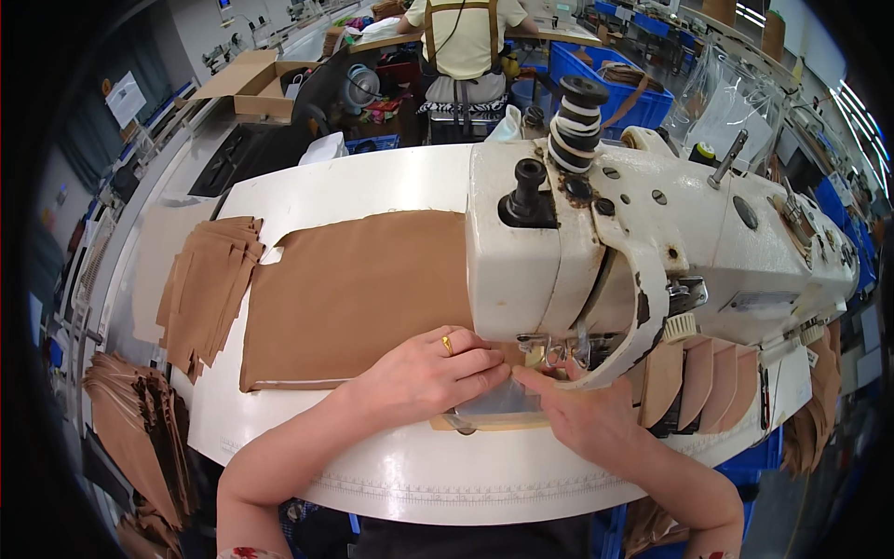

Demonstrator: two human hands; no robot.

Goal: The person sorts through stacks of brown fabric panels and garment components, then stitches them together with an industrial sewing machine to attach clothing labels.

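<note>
A large brown fabric panel lies on the white table to the left of a worn white sewing machine. My left hand, with a gold ring, rests stretched out over the panel's lower right edge, fingertips close to the presser foot. From the other side my right hand reaches in below the curved lever, thumb towards my left fingertips. Its other fingers are bent and partly hidden by the machine; what they hold cannot be made out. A pale strip runs along the panel's near edge.
Stacked brown fabric pieces lie left of the panel, with more hanging in a bundle off the table's left side. Rounded brown pieces stand right of my right hand. Farther back are a blue crate, a cardboard box and a seated person.
</note>
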